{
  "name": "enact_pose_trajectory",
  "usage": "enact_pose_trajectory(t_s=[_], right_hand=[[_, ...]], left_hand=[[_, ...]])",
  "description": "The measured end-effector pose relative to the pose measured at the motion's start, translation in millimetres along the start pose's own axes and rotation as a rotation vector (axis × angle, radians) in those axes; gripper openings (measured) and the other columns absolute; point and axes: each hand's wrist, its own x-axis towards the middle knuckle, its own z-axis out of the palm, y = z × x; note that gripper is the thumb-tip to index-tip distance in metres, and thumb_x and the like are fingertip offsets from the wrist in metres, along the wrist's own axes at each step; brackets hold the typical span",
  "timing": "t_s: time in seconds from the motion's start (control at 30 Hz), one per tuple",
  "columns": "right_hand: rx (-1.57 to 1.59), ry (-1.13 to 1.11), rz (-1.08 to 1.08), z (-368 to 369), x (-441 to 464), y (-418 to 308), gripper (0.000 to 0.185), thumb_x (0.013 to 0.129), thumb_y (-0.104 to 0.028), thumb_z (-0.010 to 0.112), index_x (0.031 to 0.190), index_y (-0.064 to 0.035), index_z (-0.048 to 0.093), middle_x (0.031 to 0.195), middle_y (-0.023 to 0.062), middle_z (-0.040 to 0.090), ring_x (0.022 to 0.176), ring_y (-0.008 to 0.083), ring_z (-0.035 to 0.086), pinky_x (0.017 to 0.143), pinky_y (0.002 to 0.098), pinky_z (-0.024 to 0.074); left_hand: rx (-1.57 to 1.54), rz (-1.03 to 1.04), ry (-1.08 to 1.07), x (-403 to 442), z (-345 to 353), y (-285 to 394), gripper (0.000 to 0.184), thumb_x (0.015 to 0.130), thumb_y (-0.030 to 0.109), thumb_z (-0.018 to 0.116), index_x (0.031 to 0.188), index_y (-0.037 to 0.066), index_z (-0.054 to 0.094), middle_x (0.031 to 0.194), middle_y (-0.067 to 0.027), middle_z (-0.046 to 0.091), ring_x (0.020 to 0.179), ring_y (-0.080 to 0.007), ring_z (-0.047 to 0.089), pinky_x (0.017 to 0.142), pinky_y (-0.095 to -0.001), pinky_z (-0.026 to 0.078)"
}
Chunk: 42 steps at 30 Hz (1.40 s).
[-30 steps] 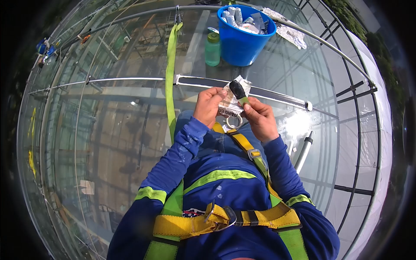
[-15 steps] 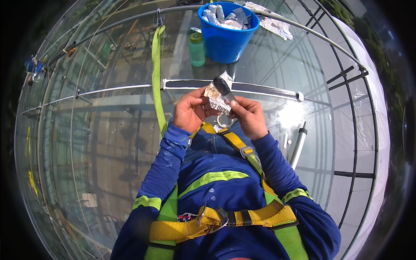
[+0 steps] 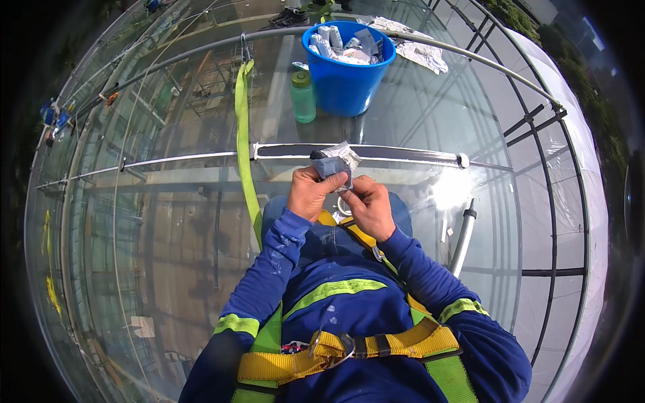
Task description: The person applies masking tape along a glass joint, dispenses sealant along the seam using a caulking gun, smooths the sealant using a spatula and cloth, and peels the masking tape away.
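Above my lap, my left hand (image 3: 310,193) grips a crumpled piece of newspaper (image 3: 344,156), its thumb pressed on a grey patch of it. A small dark end shows at the paper's left side; the rest of that object is hidden. My right hand (image 3: 369,207) has its fingers pinched at the lower edge of the same paper. Just beyond the paper runs a dark strip edged in white (image 3: 403,153) on the glass. A pale ring (image 3: 345,205) shows partly below my hands.
A blue bucket (image 3: 348,86) of crumpled paper and tubes stands ahead, beside a green bottle (image 3: 303,101). Newspaper (image 3: 422,55) lies behind it. A green strap (image 3: 242,127) hangs from the rail. A grey tube (image 3: 463,242) lies at right. Another person's shoes (image 3: 290,18) show at the top.
The paper has been folded over the dark-ended tool, now mostly hidden. My left hand has closed on the paper, and my right hand has moved lower. The view has tilted up slightly.
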Motion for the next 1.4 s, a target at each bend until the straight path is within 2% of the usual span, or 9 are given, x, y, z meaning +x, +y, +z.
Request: enact_pose_trajectory(t_s=[0.07, 0.3, 0.5, 0.7, 0.8, 0.93, 1.13, 1.27, 1.4], right_hand=[[-0.079, -0.039, -0.031, -4, 2, 0, 0.012, 0.083, -0.011, 0.072, 0.086, 0.0002, 0.07, 0.066, 0.0092, 0.053, 0.063, 0.0172, 0.053, 0.059, 0.0321, 0.0414], [-0.034, -0.028, 0.001, -3, 3, 4, 0.017, 0.085, -0.014, 0.07, 0.092, 0.0013, 0.071, 0.067, 0.0096, 0.055, 0.063, 0.0176, 0.053, 0.058, 0.0333, 0.0415], [-0.031, -0.062, -0.008, -8, 8, 2, 0.019, 0.087, -0.015, 0.069, 0.089, 0.0036, 0.069, 0.069, 0.0103, 0.057, 0.062, 0.0171, 0.053, 0.058, 0.0331, 0.0419], [-0.031, -0.163, -0.001, -12, 15, 8, 0.02, 0.087, -0.014, 0.069, 0.088, 0.0061, 0.068, 0.068, 0.0105, 0.057, 0.061, 0.0129, 0.051, 0.055, 0.0325, 0.0424], [-0.028, -0.213, 0.074, -14, 11, 8, 0.021, 0.084, -0.017, 0.068, 0.088, 0.0033, 0.07, 0.072, 0.0212, 0.062, 0.063, 0.0298, 0.061, 0.061, 0.0387, 0.0462], [0.026, -0.234, 0.178, -17, 12, 18, 0.024, 0.085, -0.019, 0.068, 0.089, 0.005, 0.07, 0.062, 0.0183, 0.059, 0.055, 0.0201, 0.057, 0.057, 0.0357, 0.046], [0.061, -0.214, 0.2, -26, 11, 16, 0.024, 0.085, -0.018, 0.068, 0.092, 0.0045, 0.071, 0.059, 0.0149, 0.06, 0.053, 0.0178, 0.055, 0.056, 0.0345, 0.0455], [-0.009, -0.2, 0.205, -41, 13, 2, 0.024, 0.085, -0.017, 0.068, 0.092, 0.005, 0.071, 0.066, 0.0153, 0.063, 0.06, 0.0184, 0.059, 0.059, 0.0337, 0.0464], [-0.101, -0.065, 0.023, -63, 26, -6, 0.021, 0.085, -0.013, 0.071, 0.096, 0.0041, 0.07, 0.079, 0.0118, 0.066, 0.069, 0.0153, 0.061, 0.063, 0.0299, 0.0477]], left_hand=[[-0.025, -0.029, 0.036, 0, 0, 1, 0.015, 0.082, 0.006, 0.077, 0.096, 0.0, 0.073, 0.088, -0.0035, 0.071, 0.079, -0.0117, 0.062, 0.075, -0.027, 0.049], [-0.014, -0.129, 0.093, 9, -9, 6, 0.017, 0.084, 0.013, 0.076, 0.096, 0.002, 0.07, 0.084, -0.0024, 0.068, 0.067, -0.0071, 0.056, 0.058, -0.0214, 0.045], [0.164, -0.03, -0.03, 16, -17, 3, 0.016, 0.085, 0.011, 0.075, 0.097, 0.002, 0.068, 0.085, -0.0009, 0.066, 0.067, -0.008, 0.055, 0.06, -0.0232, 0.044], [0.058, -0.105, 0.078, 20, -19, 1, 0.013, 0.085, 0.009, 0.074, 0.094, 0.001, 0.069, 0.081, -0.0018, 0.066, 0.067, -0.0086, 0.055, 0.059, -0.0242, 0.043], [0.097, -0.112, 0.129, 18, -26, -11, 0.013, 0.086, 0.01, 0.074, 0.09, -0.001, 0.069, 0.078, -0.0022, 0.066, 0.065, -0.0081, 0.055, 0.055, -0.0241, 0.042], [0.2, -0.098, 0.146, 18, -25, -9, 0.014, 0.088, 0.013, 0.072, 0.088, 0.0, 0.069, 0.077, -0.0011, 0.066, 0.062, -0.0071, 0.053, 0.054, -0.0234, 0.041], [0.208, -0.136, 0.139, 19, -31, -14, 0.016, 0.088, 0.018, 0.071, 0.089, 0.002, 0.068, 0.077, 0.0003, 0.064, 0.063, -0.0075, 0.053, 0.056, -0.0243, 0.042], [0.218, -0.14, 0.265, 25, -48, -16, 0.017, 0.088, 0.019, 0.071, 0.09, 0.003, 0.067, 0.078, -0.0004, 0.064, 0.065, -0.009, 0.054, 0.057, -0.0253, 0.042], [0.148, -0.301, 0.119, 33, -59, 25, 0.016, 0.088, 0.017, 0.071, 0.094, 0.003, 0.065, 0.081, -0.0019, 0.063, 0.069, -0.011, 0.056, 0.06, -0.027, 0.047]])
